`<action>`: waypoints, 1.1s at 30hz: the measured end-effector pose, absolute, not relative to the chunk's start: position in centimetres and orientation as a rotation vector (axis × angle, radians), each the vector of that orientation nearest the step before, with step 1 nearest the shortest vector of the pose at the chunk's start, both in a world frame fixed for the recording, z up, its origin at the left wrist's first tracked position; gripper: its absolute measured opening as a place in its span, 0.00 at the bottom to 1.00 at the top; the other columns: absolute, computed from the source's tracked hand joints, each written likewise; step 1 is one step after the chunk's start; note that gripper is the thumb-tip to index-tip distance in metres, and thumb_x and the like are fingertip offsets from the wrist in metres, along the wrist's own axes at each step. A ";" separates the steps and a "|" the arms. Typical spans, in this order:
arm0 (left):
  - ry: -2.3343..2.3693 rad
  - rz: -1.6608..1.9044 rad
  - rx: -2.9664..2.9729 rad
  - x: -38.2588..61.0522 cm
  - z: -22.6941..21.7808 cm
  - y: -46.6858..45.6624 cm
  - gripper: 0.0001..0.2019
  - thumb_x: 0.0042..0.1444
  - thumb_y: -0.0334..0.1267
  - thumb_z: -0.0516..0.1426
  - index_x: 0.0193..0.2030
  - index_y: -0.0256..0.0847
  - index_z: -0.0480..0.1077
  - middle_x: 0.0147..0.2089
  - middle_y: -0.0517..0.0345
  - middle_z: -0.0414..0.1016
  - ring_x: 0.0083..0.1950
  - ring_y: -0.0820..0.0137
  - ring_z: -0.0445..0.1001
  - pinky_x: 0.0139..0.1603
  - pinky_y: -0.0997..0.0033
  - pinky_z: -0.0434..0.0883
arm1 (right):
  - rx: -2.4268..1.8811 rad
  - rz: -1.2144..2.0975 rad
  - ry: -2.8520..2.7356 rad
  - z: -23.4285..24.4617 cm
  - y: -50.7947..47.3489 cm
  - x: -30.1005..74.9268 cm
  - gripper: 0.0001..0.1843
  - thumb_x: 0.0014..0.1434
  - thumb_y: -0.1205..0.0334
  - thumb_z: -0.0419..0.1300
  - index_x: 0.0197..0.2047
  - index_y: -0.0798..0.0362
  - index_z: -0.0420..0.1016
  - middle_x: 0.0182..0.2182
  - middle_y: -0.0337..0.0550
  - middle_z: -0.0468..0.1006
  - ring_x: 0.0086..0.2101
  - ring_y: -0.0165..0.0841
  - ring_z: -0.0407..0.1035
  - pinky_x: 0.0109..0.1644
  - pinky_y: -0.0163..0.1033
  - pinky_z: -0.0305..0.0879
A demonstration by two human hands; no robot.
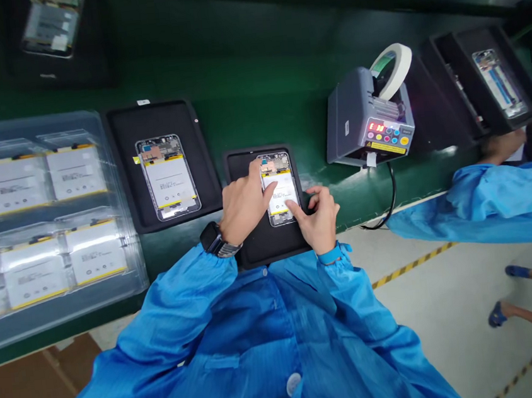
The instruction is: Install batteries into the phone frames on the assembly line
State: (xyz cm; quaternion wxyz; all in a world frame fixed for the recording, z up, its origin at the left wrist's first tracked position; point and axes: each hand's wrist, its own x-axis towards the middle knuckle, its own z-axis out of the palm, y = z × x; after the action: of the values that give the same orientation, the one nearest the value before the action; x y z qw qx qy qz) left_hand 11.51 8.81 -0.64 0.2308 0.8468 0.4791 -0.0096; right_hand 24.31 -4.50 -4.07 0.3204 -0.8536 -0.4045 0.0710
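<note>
An opened phone (273,220) with its circuit board and white battery (281,195) showing lies on a black padded tray (264,243) in front of me. My left hand (244,206) rests over the phone's left side. Its thumb touches the battery, and its index finger reaches along the upper left edge; the other fingers are mostly hidden. From the right, my right hand (318,219) lays its thumb on the battery's lower right part. Its remaining fingers curl loosely beside the tray, apart from the thumb. I see nothing gripped in either hand.
Left stands another black tray (125,169) with an opened phone (169,177), beside a clear plastic tray (131,251) of several batteries. A tape dispenser (350,117) with a cable is on the right. Farther right, a co-worker's blue sleeve (499,200) reaches the bench near more trays.
</note>
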 end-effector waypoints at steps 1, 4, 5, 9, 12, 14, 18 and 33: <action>1.316 -0.023 2.329 11.6 -0.7 8.9 0.29 0.72 0.50 0.53 0.74 0.41 0.55 0.47 0.46 0.85 0.50 0.50 0.84 0.50 0.59 0.75 | -2.236 0.175 -1.076 -4.2 -4.5 24.3 0.22 0.67 0.39 0.60 0.48 0.50 0.69 0.30 0.33 0.64 0.35 0.38 0.65 0.48 0.44 0.54; 1.312 0.006 2.325 11.5 -0.9 9.1 0.29 0.72 0.49 0.54 0.74 0.41 0.56 0.46 0.47 0.85 0.48 0.50 0.84 0.48 0.58 0.76 | -2.234 0.138 -1.115 -4.4 -4.5 24.0 0.22 0.70 0.39 0.56 0.49 0.51 0.70 0.30 0.34 0.66 0.36 0.39 0.66 0.48 0.44 0.55; 1.305 0.033 2.330 11.4 -0.9 8.9 0.28 0.72 0.48 0.53 0.74 0.40 0.57 0.47 0.46 0.84 0.48 0.50 0.84 0.49 0.57 0.76 | -2.237 0.134 -1.130 -4.4 -4.5 24.0 0.23 0.70 0.38 0.57 0.49 0.51 0.70 0.29 0.34 0.66 0.36 0.39 0.66 0.48 0.44 0.55; 1.140 0.253 2.510 9.6 -1.0 5.1 0.29 0.73 0.49 0.52 0.74 0.34 0.60 0.66 0.33 0.74 0.66 0.47 0.74 0.62 0.51 0.72 | -2.128 0.243 -1.107 -4.4 -4.8 24.6 0.20 0.70 0.42 0.57 0.48 0.51 0.72 0.27 0.34 0.69 0.34 0.37 0.67 0.50 0.45 0.57; 0.769 0.287 2.742 7.8 -1.9 0.2 0.38 0.69 0.60 0.54 0.76 0.34 0.60 0.79 0.34 0.57 0.78 0.43 0.57 0.75 0.42 0.61 | -1.925 0.401 -0.879 -4.2 -5.6 25.6 0.19 0.71 0.43 0.56 0.45 0.51 0.72 0.27 0.35 0.73 0.31 0.36 0.69 0.47 0.44 0.62; 0.657 0.200 2.833 7.1 -3.1 -1.9 0.39 0.69 0.60 0.53 0.78 0.35 0.58 0.80 0.39 0.54 0.80 0.46 0.54 0.78 0.42 0.57 | -1.827 0.441 -0.728 -3.6 -6.4 26.3 0.19 0.69 0.42 0.58 0.42 0.51 0.73 0.27 0.36 0.74 0.30 0.35 0.70 0.41 0.42 0.65; 0.733 0.097 2.907 8.7 -4.2 0.4 0.35 0.72 0.51 0.51 0.80 0.35 0.55 0.81 0.42 0.51 0.82 0.52 0.51 0.80 0.43 0.54 | -1.721 0.481 -0.732 -0.5 -9.1 28.0 0.18 0.68 0.45 0.62 0.36 0.51 0.76 0.25 0.38 0.76 0.29 0.35 0.71 0.38 0.40 0.67; 1.238 -0.051 2.806 18.5 -0.4 29.3 0.34 0.71 0.47 0.48 0.78 0.30 0.54 0.81 0.32 0.51 0.80 0.44 0.53 0.74 0.35 0.59 | -1.624 -0.009 -0.070 9.8 -9.0 59.0 0.15 0.54 0.63 0.72 0.34 0.50 0.68 0.15 0.36 0.72 0.11 0.29 0.59 0.11 0.29 0.49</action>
State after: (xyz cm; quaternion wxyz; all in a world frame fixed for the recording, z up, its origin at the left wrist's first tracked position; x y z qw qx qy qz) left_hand 18.53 29.32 -0.35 0.0370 0.9142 0.4032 -0.0168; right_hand 58.99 -9.03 9.75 0.6875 -0.7255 -0.0312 -0.0040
